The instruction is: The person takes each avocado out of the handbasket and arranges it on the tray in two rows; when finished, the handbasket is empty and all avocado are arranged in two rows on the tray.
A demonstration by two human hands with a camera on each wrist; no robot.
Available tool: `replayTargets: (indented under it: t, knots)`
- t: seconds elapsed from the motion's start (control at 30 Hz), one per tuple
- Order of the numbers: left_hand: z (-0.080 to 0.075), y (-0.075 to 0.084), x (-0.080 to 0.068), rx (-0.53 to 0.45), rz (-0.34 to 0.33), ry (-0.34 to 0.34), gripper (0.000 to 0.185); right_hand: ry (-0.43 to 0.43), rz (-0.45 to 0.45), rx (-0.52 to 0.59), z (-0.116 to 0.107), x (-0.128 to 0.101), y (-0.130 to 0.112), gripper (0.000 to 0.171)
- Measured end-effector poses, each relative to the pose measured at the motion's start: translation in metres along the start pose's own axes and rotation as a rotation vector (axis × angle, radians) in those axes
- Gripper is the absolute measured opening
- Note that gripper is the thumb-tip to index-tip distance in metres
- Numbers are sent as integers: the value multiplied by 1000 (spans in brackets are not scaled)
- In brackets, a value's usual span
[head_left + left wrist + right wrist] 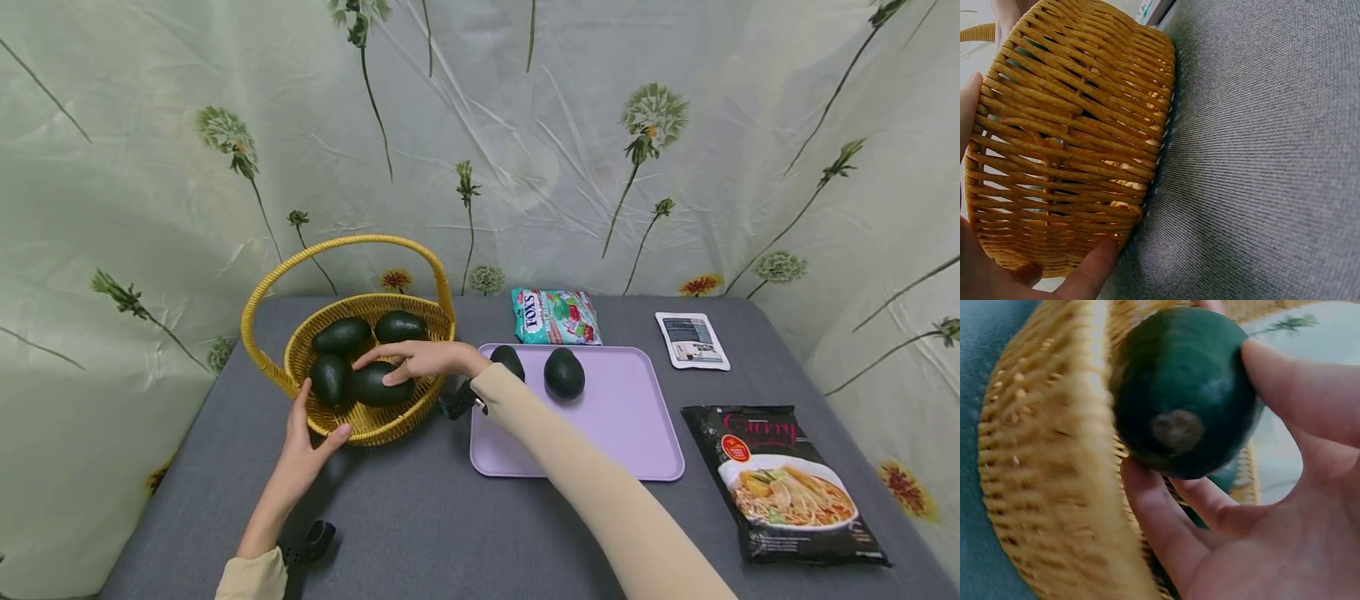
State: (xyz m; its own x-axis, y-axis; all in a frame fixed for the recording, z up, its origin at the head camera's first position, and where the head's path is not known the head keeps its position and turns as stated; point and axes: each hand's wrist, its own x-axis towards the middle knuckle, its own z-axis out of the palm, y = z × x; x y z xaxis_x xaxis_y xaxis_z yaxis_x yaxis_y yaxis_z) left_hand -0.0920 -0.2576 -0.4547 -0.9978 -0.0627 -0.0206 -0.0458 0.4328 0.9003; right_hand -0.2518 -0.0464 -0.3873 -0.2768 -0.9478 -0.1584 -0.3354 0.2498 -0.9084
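On a grey cloth table (420, 517) before floral drapes, the right hand (420, 360) grips an avocado (375, 385).

The right hand (420, 360) is extended forward on a sleeved arm, its fingers (1285, 387) and thumb curled in a grip. The left hand (303, 446) is held upright, thumb (1088, 272) spread from the straight fingers, palm pressed flat.

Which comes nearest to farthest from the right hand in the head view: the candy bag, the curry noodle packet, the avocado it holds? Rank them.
1. avocado, gripped by the right hand in the basket.
2. candy bag, behind the tray.
3. curry noodle packet, far right.
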Motion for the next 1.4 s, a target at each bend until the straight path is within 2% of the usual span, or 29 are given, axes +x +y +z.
replayTargets:
  t: [0.23, 0.37, 0.47, 0.6, 0.77, 1.07, 1.17, 1.4]
  knots:
    - [0, 0, 0, 6, 2, -5, 93, 191, -39, 86, -22, -42, 0, 46]
    - [0, 0, 0, 11, 5, -7, 93, 322, -51, 127, -31, -73, 4, 44]
    - [0, 0, 0, 15, 6, -9, 93, 387, -63, 197, -37, -97, 10, 45]
    - [0, 0, 0, 14, 2, -8, 93, 443, -45, 259, -41, -128, 19, 51]
    - [0, 0, -1, 14, -1, -10, 93, 536, 40, 209, -43, -161, 28, 53]
    - [1, 0, 0, 16, 9, -7, 93, 618, 74, 168, -38, -200, 44, 56]
    - [1, -2, 0, 19, 19, -5, 93, 649, 96, 200, -35, -209, 47, 52]
    - [1, -2, 0, 14, 20, -1, 93, 719, 46, 336, -32, -233, 53, 46]
